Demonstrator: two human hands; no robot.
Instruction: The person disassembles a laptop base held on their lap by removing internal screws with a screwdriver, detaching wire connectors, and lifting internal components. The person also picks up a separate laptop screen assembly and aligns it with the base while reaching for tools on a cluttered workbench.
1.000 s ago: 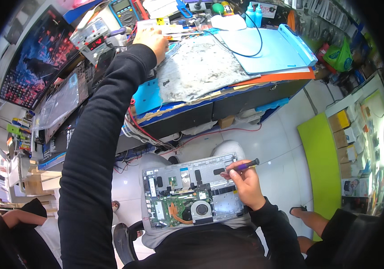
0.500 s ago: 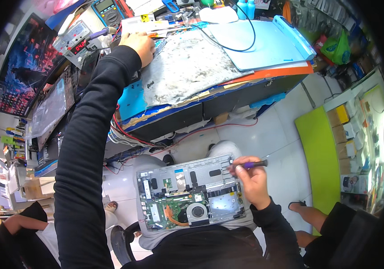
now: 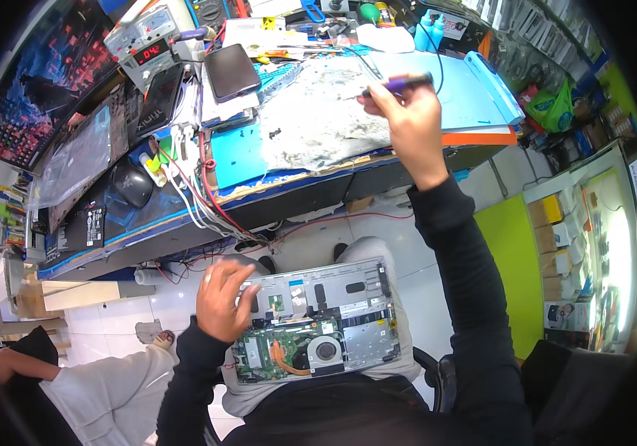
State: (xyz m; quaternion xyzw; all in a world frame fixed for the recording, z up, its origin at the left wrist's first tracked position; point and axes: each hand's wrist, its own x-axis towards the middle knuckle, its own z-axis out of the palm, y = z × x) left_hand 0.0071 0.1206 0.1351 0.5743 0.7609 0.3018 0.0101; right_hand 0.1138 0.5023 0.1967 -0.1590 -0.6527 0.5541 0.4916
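An opened laptop base (image 3: 367, 346) lies across my lap, its green circuit board, copper heat pipe and round fan (image 3: 326, 351) exposed. My left hand (image 3: 222, 301) hovers at the base's upper left edge. Its fingers are bent and slightly blurred, with the thumb apart from them; I see nothing held. Over the workbench, my right hand (image 3: 416, 130) grips a screwdriver (image 3: 406, 84) with a purple and black handle. The screwdriver is raised above the stained grey mat (image 3: 318, 123), and its tip is hard to make out.
On the bench are a black phone (image 3: 231, 72), a power supply (image 3: 147, 48), a computer mouse (image 3: 132, 184) and blue bottles (image 3: 428, 33). Loose cables (image 3: 203, 193) hang over the front edge. A monitor (image 3: 43, 82) stands left. Another person's leg (image 3: 110, 379) is at lower left.
My left hand has come back from the bench to the laptop's left edge. My right hand has lifted the screwdriver from the laptop's upper right corner to above the bench. The view has shifted slightly.
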